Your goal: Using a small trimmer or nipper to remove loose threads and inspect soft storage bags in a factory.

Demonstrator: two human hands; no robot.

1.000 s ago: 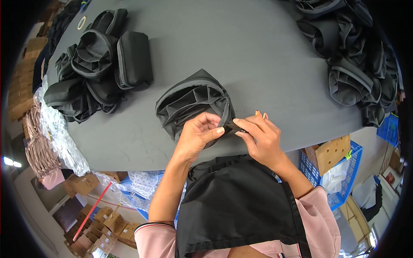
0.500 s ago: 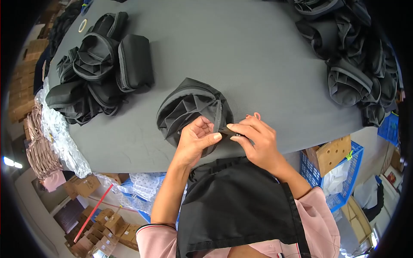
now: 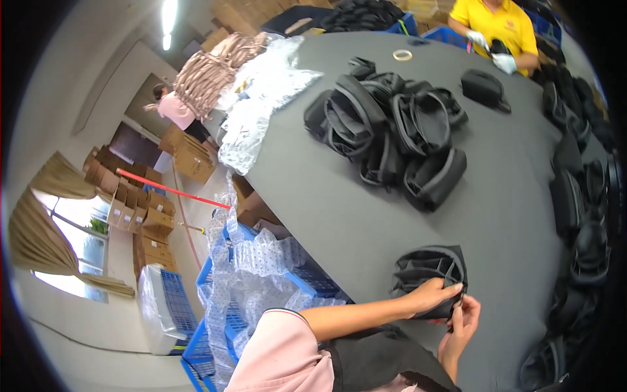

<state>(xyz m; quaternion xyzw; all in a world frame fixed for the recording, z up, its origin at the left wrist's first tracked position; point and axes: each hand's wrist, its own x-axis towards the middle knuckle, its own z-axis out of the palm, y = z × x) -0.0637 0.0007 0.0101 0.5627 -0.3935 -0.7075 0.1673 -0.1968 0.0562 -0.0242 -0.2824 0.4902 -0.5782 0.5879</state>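
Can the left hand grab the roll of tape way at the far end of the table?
Probably not. The left hand is on the open black case at the near edge, and the tape roll lies across the table, beyond a pile of cases.

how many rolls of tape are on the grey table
1: a single tape roll lies flat at the far end of the grey table, beyond the pile of black cases. Others may be hidden under the piles.

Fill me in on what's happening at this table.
A person in pink sleeves holds an open black case with dividers at the edge of the grey table. The left hand grips its rim; the right hand pinches its edge. A pile of black cases sits farther back, where a co-worker in yellow works.
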